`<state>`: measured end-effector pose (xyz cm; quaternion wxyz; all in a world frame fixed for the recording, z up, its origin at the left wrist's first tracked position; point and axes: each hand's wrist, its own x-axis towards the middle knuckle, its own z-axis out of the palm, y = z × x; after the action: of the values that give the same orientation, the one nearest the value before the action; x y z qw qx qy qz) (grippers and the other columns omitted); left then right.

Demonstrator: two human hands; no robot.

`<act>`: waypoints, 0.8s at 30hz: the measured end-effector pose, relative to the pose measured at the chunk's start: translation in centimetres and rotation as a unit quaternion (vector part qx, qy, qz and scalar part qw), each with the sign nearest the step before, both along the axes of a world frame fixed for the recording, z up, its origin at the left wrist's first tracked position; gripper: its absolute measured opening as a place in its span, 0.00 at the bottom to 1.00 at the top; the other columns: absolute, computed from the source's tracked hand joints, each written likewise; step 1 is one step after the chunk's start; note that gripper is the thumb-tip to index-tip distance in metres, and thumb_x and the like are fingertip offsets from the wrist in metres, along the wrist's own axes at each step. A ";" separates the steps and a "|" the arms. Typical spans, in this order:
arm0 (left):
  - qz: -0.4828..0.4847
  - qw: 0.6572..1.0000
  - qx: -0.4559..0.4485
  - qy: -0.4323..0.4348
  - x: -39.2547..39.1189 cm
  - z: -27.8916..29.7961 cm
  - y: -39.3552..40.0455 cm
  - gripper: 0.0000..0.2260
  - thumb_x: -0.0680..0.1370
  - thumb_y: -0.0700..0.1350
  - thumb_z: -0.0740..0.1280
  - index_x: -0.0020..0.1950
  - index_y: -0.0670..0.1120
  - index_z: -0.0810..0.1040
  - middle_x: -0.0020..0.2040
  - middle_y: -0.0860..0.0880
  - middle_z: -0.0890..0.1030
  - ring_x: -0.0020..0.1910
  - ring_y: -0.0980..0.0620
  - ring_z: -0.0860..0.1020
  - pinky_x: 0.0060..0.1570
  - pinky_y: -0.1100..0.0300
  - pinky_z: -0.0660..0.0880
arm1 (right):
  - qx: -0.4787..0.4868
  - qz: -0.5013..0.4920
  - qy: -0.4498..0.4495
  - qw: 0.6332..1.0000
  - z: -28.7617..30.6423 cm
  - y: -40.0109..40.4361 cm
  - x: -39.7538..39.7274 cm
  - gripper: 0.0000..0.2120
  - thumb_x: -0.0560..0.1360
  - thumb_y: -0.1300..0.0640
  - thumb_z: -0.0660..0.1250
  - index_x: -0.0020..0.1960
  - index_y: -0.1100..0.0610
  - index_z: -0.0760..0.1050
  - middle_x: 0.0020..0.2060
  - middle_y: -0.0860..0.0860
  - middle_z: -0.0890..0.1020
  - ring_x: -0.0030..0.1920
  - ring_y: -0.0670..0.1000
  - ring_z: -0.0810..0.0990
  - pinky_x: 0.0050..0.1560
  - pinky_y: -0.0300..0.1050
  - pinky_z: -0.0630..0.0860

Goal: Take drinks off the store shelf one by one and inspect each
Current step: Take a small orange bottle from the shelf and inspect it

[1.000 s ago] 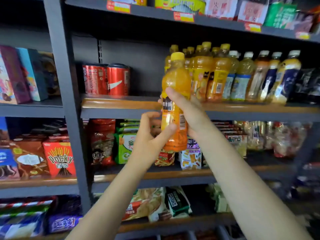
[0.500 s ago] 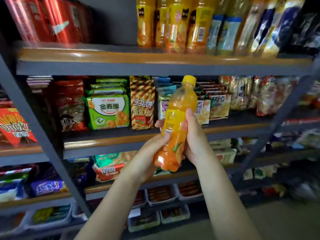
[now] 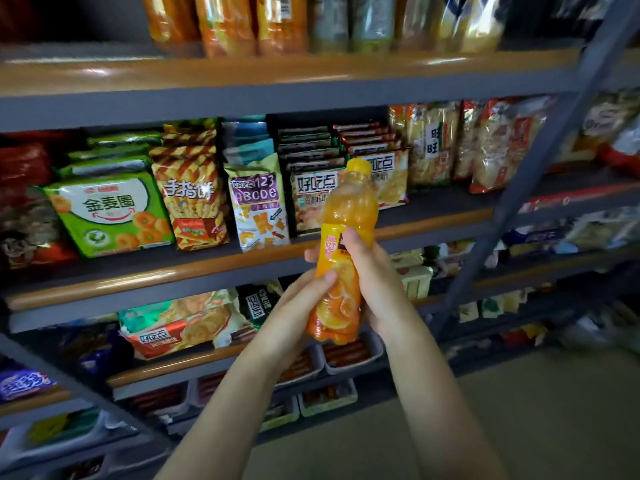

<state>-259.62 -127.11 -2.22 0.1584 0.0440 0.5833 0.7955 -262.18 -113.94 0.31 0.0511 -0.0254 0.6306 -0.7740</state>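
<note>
Currently a clear plastic bottle of orange drink with a yellow cap (image 3: 348, 237) is held tilted before the snack shelves, gripped at the label by the right hand (image 3: 372, 271) and lower down by the left hand (image 3: 304, 306); behind, a purple-banded snack bag (image 3: 258, 202) reads "123 ABCDE".

bottle (image 3: 346, 237) between both hands, before snack shelf (image 3: 242, 261), drinks row (image 3: 311, 22) on shelf above

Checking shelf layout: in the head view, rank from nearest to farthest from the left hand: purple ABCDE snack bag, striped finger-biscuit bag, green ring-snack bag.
1. Purple ABCDE snack bag, just up-left of the left hand.
2. Striped finger-biscuit bag, further left.
3. Green ring-snack bag, far left.
</note>
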 end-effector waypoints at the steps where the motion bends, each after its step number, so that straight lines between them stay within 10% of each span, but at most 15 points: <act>1: 0.001 1.000 -0.017 -0.008 -0.2 0.2 1.1 0.18 0.74 0.57 0.69 0.58 0.49 0.82 0.55 0.43 0.85 0.54 0.44 0.84 0.59 0.44 0.78 | 0.011 -0.021 -0.001 1.000 -0.2 0.9 -0.3 0.33 0.69 0.34 0.68 0.67 0.53 0.75 0.53 0.57 0.86 0.53 0.55 0.86 0.53 0.51 0.82; 9: 0.088 0.995 -0.038 0.010 -0.3 -0.4 7.8 0.24 0.71 0.56 0.73 0.60 0.42 0.74 0.44 0.50 0.85 0.42 0.52 0.84 0.40 0.56 0.81 | 0.091 -0.035 -0.005 0.995 -1.6 6.8 -0.5 0.37 0.69 0.25 0.55 0.70 0.45 0.72 0.62 0.47 0.81 0.60 0.49 0.81 0.65 0.56 0.77; 17: 0.043 0.998 0.033 -0.026 -0.4 -0.7 8.9 0.14 0.71 0.58 0.69 0.47 0.53 0.88 0.46 0.46 0.86 0.43 0.49 0.85 0.41 0.55 0.82 | -0.022 0.043 0.029 0.998 -1.3 10.3 -1.2 0.14 0.73 0.44 0.73 0.55 0.49 0.81 0.51 0.48 0.87 0.55 0.49 0.85 0.58 0.48 0.79; 24: 0.061 0.998 -0.020 0.004 -0.6 -1.1 11.8 0.32 0.61 0.54 0.79 0.62 0.47 0.76 0.52 0.46 0.86 0.49 0.46 0.86 0.44 0.55 0.82 | 0.041 -0.002 0.048 0.998 -1.5 12.3 -1.0 0.27 0.65 0.43 0.78 0.61 0.49 0.75 0.52 0.48 0.85 0.52 0.47 0.85 0.51 0.46 0.81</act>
<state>-260.18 -115.33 -3.30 0.1085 0.0084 0.6015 0.7914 -263.18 -101.62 -1.22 0.0203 -0.0593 0.6635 -0.7455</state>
